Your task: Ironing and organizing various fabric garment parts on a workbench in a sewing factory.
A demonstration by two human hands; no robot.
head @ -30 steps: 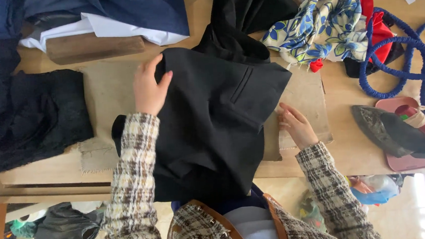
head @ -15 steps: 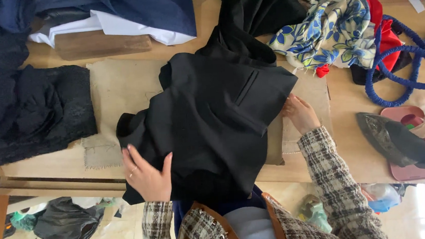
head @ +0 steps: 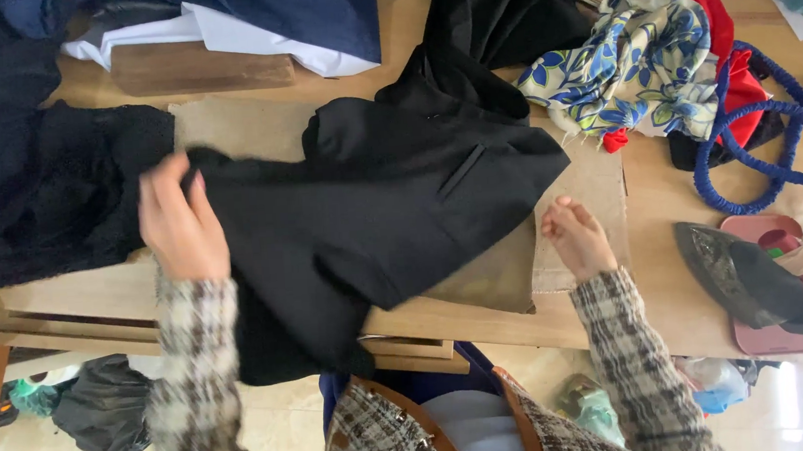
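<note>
A black garment point(head: 391, 207) with a welt pocket lies spread over a tan pad point(head: 508, 270) on the wooden table point(head: 655, 208). My left hand point(head: 180, 227) grips the garment's left edge and holds it out toward the left. My right hand point(head: 577, 237) rests on the tan pad just right of the garment, fingers loosely curled, holding nothing. Both arms wear plaid sleeves. Part of the garment hangs over the table's front edge.
An iron point(head: 754, 281) sits on a pink rest at the right, its blue cord point(head: 783, 152) looped behind. A floral cloth point(head: 626, 68) with red fabric lies at the back right. Dark lace fabric point(head: 41, 194) is at the left, navy and white cloth point(head: 245, 15) at the back.
My left hand moved from the garment's lower front edge up and to the left, pulling the cloth out flat. My right hand slid off the garment onto the pad.
</note>
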